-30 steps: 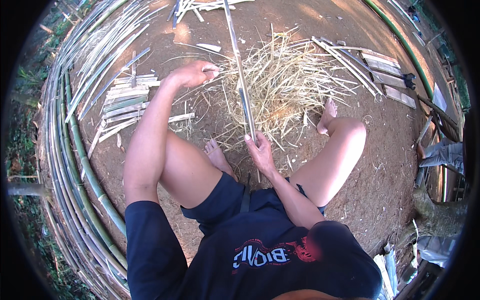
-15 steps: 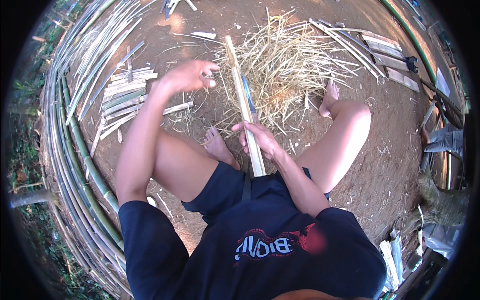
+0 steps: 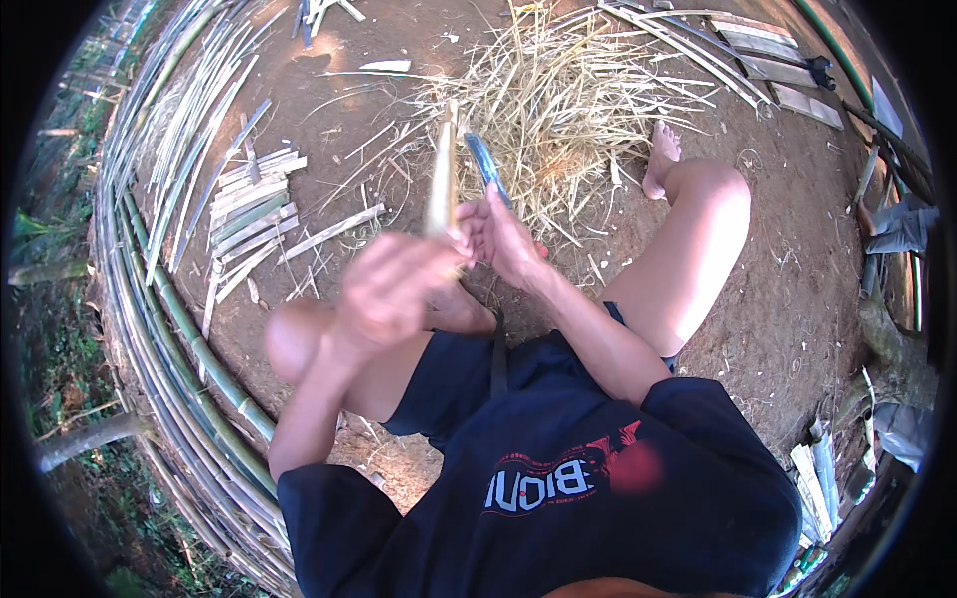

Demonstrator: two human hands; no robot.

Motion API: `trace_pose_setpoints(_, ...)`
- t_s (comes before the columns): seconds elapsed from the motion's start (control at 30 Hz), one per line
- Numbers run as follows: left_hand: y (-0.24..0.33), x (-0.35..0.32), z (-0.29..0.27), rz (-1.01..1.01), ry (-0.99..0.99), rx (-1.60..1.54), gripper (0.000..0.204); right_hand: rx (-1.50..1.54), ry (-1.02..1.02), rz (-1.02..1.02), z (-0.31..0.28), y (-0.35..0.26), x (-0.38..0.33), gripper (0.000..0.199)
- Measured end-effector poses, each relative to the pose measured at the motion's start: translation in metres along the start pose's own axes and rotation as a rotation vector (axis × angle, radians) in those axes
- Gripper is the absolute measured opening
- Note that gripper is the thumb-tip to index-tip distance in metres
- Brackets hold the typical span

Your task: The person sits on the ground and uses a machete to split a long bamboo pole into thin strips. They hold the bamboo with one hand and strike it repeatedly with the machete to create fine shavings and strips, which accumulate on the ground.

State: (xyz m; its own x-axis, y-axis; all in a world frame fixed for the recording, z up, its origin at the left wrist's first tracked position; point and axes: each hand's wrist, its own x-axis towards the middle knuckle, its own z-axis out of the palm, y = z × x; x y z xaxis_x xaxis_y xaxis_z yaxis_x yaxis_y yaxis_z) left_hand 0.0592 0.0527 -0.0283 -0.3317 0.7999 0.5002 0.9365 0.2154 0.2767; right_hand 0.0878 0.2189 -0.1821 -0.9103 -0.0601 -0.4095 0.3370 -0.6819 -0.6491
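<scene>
So the blurry left hand [image 3: 389, 289] has its fingers at the near end of a pale, flat bamboo strip [image 3: 445, 169], can't tell if they're clamped, and the right hand [image 3: 508, 244] is just beside that end, fingers half-curled, grip hidden. The strip's long axis points away from the body, with a dark bluish metal blade [image 3: 484, 167] close on its right, kinda in the way. Farther out there's a tangled straw-coloured shavings heap [image 3: 548, 110].

Open ground [image 3: 788, 269] beside right knee [image 3: 723, 191], shavings heap [image 3: 558, 125] blocking beyond right hand [image 3: 506, 242], slats [image 3: 249, 224] obstructing left
</scene>
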Motion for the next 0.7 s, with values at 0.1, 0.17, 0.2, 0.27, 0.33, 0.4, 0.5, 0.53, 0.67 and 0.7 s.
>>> trace_pose_setpoints(0.1, -0.031, 0.037, -0.054, -0.140, 0.345, -0.099, 0.017, -0.588, 0.352, -0.202, -0.050, 0.020, 0.043, 0.045)
trace_pose_setpoints(0.17, -0.053, 0.048, -0.084, -0.239, 0.558, -0.290, 0.024, -0.925, 0.546, -0.076, -0.094, 0.045, 0.063, 0.038)
trace_pose_setpoints(0.2, -0.054, 0.055, -0.093, -0.209, 0.622, -0.404, 0.024, -1.108, 0.577, -0.063, -0.102, 0.057, 0.063, 0.040)
trace_pose_setpoints(0.27, -0.065, 0.065, -0.090, -0.222, 0.728, -0.614, 0.023, -1.487, 0.658, -0.022, -0.121, 0.083, 0.054, 0.046)
trace_pose_setpoints(0.33, -0.073, 0.065, -0.085, -0.198, 0.713, -0.862, 0.025, -1.587, 0.534, 0.115, -0.130, 0.097, 0.053, 0.049)
trace_pose_setpoints(0.4, -0.078, 0.067, -0.079, -0.224, 0.779, -0.966, 0.031, -1.633, 0.463, 0.165, -0.143, 0.107, 0.057, 0.051)
trace_pose_setpoints(0.5, -0.087, 0.068, -0.081, -0.165, 0.732, -1.077, 0.034, -1.683, 0.466, 0.168, -0.152, 0.110, 0.073, 0.049)
trace_pose_setpoints(0.53, -0.090, 0.072, -0.077, -0.208, 0.836, -1.019, 0.036, -1.604, 0.437, 0.194, -0.158, 0.107, 0.078, 0.048)
trace_pose_setpoints(0.67, -0.118, 0.074, -0.111, -0.197, 0.889, -1.022, 0.035, -1.262, 0.389, 0.185, -0.119, 0.072, 0.069, 0.034)
trace_pose_setpoints(0.7, -0.122, 0.079, -0.117, -0.183, 0.883, -1.029, 0.035, -1.164, 0.409, 0.159, -0.105, 0.067, 0.066, 0.029)
